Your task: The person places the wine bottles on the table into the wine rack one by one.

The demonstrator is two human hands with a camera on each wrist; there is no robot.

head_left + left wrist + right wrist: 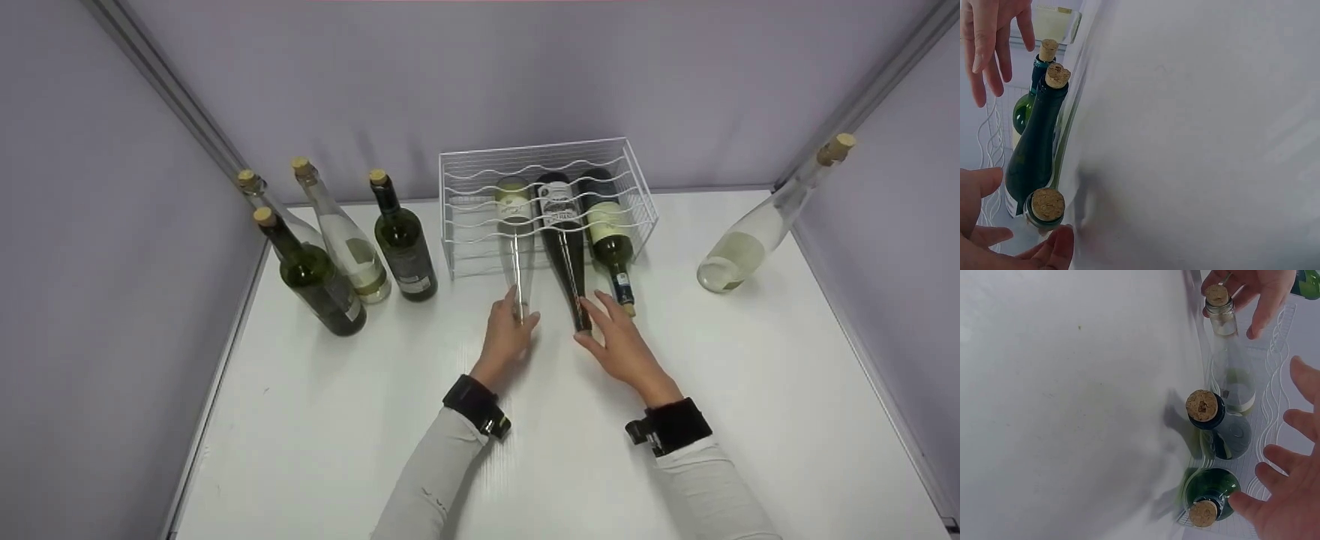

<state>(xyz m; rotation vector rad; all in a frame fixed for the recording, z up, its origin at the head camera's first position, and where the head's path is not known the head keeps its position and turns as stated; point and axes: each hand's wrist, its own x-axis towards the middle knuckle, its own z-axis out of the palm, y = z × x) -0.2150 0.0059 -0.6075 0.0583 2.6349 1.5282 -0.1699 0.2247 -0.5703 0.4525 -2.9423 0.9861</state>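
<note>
Three corked bottles lie side by side in a white wire rack (480, 255), necks pointing toward me. My left hand (506, 336) is at the neck of the clear bottle (517, 259), fingers loosely extended beside it; the right wrist view shows them just past its cork (1217, 295). Fingers spread, my right hand (622, 349) hovers by the neck of the dark middle bottle (568, 259), fingertips overlapping its end in the head view. Close to the right hand is the green bottle (613, 251) with a cream label, its cork (1203, 513) showing in the right wrist view.
Left of the rack stand several corked bottles, among them a dark green bottle (405, 251), another green bottle (319, 289) and a clear bottle (349, 251). One clear bottle (739, 251) stands far right. Grey walls enclose the white table (322, 450) at the back and sides.
</note>
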